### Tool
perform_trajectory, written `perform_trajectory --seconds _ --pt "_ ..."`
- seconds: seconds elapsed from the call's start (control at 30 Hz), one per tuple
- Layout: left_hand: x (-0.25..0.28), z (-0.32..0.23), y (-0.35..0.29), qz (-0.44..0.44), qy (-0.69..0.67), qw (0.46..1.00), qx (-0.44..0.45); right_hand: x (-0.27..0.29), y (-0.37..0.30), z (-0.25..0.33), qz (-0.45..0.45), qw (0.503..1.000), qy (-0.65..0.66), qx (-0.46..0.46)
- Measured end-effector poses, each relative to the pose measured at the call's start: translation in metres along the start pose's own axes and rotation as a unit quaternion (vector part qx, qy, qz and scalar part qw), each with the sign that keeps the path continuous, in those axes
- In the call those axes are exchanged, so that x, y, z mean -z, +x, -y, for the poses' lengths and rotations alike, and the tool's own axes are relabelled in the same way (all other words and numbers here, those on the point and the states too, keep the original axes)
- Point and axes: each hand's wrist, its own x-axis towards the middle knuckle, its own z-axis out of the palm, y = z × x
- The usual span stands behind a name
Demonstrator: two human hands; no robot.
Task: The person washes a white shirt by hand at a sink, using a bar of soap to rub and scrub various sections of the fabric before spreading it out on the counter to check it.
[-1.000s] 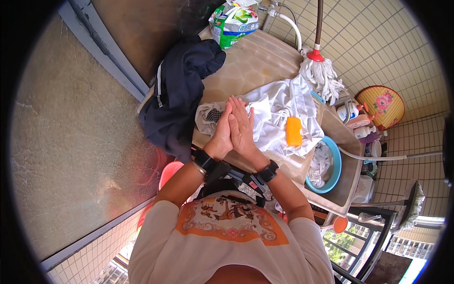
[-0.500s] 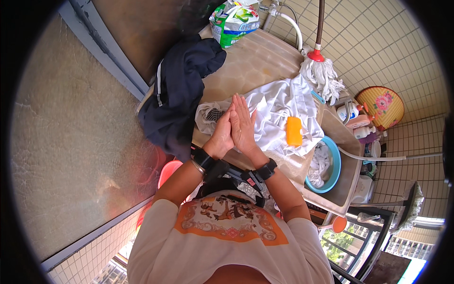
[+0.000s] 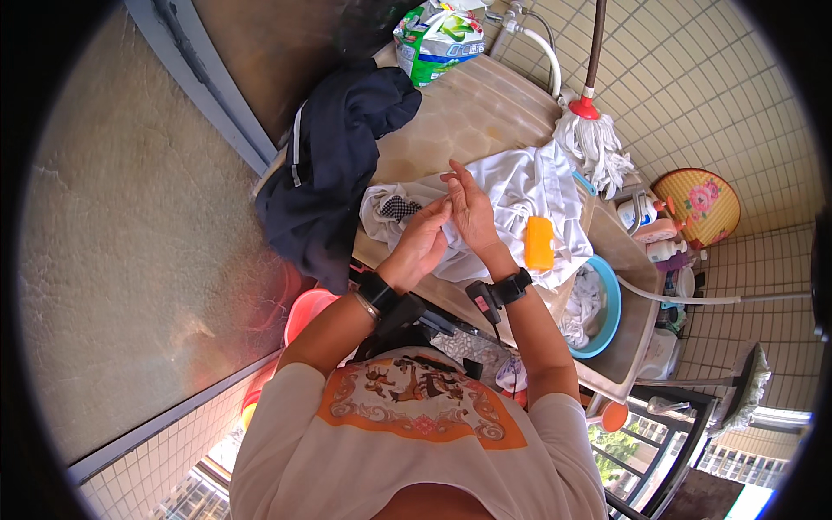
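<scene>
Over the near edge of a white garment (image 3: 524, 186), my left hand (image 3: 422, 243) and my right hand (image 3: 472, 211) touch at the fingers. Both have their fingers stretched out, and nothing shows in either one. The palms face each other with a gap toward the wrists. An orange bar of soap (image 3: 539, 243) lies on the garment, just right of my right hand. A patch of black-and-white checked cloth (image 3: 400, 208) shows at the garment's left end, beyond my left hand. The garment is spread, wrinkled, on a stone-look washing counter (image 3: 468, 104).
Dark clothing (image 3: 334, 147) hangs over the counter's left edge. A detergent bag (image 3: 438, 43) stands at the back, a mop head (image 3: 594, 143) to its right. Inside the sink (image 3: 637, 299), a blue basin (image 3: 611, 321) holds white cloth. Several bottles (image 3: 663, 230) line the right wall.
My hands have gone from pressed flat together to partly apart. My right hand has shifted right and turned, while my left has lowered slightly across its fingers. The soap stays on the garment.
</scene>
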Motion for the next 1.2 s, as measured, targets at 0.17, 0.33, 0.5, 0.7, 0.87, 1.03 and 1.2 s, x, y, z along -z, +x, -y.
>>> perform_trajectory --seconds 0.17,0.33,0.5,0.7,0.87,1.03,1.2 --pt "0.002 -0.003 -0.001 0.016 -0.004 1.0 0.01 0.018 0.001 -0.01 0.059 0.99 0.125 -0.005" --pt "-0.013 -0.018 -0.008 -0.02 0.003 1.0 0.017 0.05 0.015 -0.026 -0.046 0.995 -0.071 0.048" --pt "-0.03 -0.036 -0.015 0.008 -0.039 0.998 0.052 0.059 0.016 -0.065 0.014 0.995 -0.075 -0.069" --pt "-0.011 -0.031 -0.008 -0.003 -0.012 0.999 0.031 0.046 0.015 -0.032 0.12 0.975 0.123 -0.142" --pt "-0.019 -0.029 -0.01 -0.038 0.04 0.998 0.04 0.05 0.008 -0.038 0.092 0.93 0.302 -0.188" --pt "-0.005 -0.022 -0.011 0.009 0.009 1.0 0.022 0.044 -0.002 -0.042 0.005 0.88 0.415 -0.229" --pt "0.003 -0.017 -0.012 -0.004 0.019 1.0 0.001 0.03 -0.022 -0.027 -0.077 0.911 0.393 -0.104"
